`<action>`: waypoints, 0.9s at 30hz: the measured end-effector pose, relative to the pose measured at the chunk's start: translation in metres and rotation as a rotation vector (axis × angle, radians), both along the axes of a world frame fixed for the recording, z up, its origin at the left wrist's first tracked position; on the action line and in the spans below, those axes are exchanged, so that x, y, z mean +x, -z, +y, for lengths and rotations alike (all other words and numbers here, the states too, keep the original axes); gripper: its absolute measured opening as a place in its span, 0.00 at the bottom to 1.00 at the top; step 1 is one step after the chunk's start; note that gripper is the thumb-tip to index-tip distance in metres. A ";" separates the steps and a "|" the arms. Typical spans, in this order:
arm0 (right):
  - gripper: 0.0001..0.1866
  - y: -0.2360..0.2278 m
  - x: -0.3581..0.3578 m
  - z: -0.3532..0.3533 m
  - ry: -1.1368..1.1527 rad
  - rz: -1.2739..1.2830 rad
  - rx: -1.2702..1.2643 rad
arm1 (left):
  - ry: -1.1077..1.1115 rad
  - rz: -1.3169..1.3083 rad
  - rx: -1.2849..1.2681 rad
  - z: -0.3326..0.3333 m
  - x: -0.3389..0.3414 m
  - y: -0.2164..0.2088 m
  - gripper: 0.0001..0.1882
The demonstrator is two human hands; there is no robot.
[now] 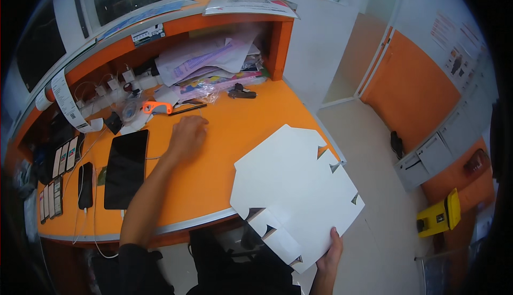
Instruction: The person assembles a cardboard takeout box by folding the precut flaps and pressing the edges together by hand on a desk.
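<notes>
A large flat piece of white card [296, 191] with notched, cut-out edges and a folded flap lies partly over the desk's right front corner and sticks out past it. My right hand [331, 252] grips its lower right edge, thumb on top and the other fingers hidden underneath. My left hand [188, 134] is over the orange desk [214, 183], its fingers loosely bent and a little apart, with nothing seen in them. Just beyond it lie a thin black stick-like tool [188, 109] and an orange-and-grey cutter [157, 108].
A black tablet [126, 169] with a cable lies left of my left forearm, beside a black phone-like device [85, 185] and several phones [65, 157]. Papers and plastic bags [206, 62] fill the shelf behind. A yellow bin [439, 213] stands on the floor at right.
</notes>
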State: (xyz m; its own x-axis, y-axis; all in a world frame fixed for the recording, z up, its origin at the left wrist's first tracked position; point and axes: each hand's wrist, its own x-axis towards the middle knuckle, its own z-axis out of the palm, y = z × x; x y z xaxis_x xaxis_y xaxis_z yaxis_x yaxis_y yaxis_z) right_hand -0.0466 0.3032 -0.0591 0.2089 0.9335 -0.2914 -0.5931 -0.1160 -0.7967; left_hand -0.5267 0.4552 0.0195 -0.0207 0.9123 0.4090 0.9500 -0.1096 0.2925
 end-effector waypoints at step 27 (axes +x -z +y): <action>0.31 -0.067 -0.032 -0.014 -0.010 0.129 0.068 | 0.297 -0.725 -0.072 -0.065 0.137 -0.090 0.20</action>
State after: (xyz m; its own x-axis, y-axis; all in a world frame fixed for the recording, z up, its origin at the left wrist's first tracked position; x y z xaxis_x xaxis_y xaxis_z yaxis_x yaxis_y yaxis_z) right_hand -0.0782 0.2894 0.0075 0.1642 0.9539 -0.2511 -0.6904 -0.0707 -0.7200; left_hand -0.3893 0.3898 0.1095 -0.0107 0.9452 0.3262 0.4533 -0.2862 0.8442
